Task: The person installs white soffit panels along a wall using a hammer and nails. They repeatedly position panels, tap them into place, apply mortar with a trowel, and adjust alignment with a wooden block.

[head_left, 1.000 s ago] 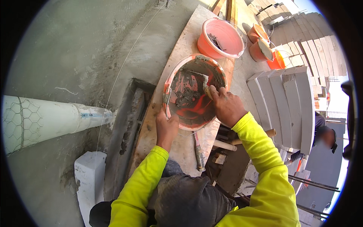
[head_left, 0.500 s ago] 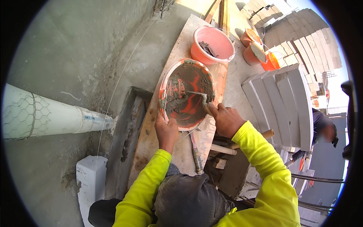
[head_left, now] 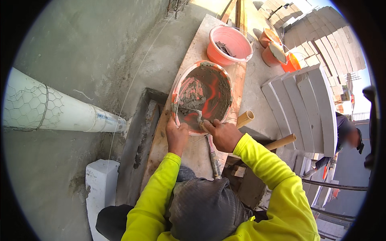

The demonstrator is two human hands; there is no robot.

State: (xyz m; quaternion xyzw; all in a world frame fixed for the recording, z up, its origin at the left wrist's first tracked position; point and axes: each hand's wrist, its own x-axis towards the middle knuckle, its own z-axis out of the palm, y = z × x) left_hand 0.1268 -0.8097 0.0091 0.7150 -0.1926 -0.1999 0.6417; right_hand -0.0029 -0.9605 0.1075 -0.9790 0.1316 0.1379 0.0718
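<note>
A red-orange bucket (head_left: 212, 96) with grey wet mortar (head_left: 193, 94) in it rests on the long wooden board in front of me. My left hand (head_left: 177, 137) is closed on its near left rim. In my right hand (head_left: 225, 137) is the handle of a small trowel (head_left: 189, 109), gripped at the near rim. The trowel's blade dips inside the bucket, against the mortar by the near left wall. Streaks of bare red show on the bucket's inside where mortar is thin. Below the bucket, between my forearms, lies a long-handled tool (head_left: 214, 160); its head is hidden.
A pink bucket (head_left: 230, 42) holding dark thin scraps stands farther along the board (head_left: 193, 154). Several orange buckets (head_left: 274, 55) and stacked pale blocks (head_left: 299, 108) are to the right. A white pipe (head_left: 68, 108) juts from the left. Another person (head_left: 349, 134) is at far right.
My right hand has drawn the trowel toward me and to the left inside the bucket. My left hand still holds the rim. The mortar is heaped more toward the middle.
</note>
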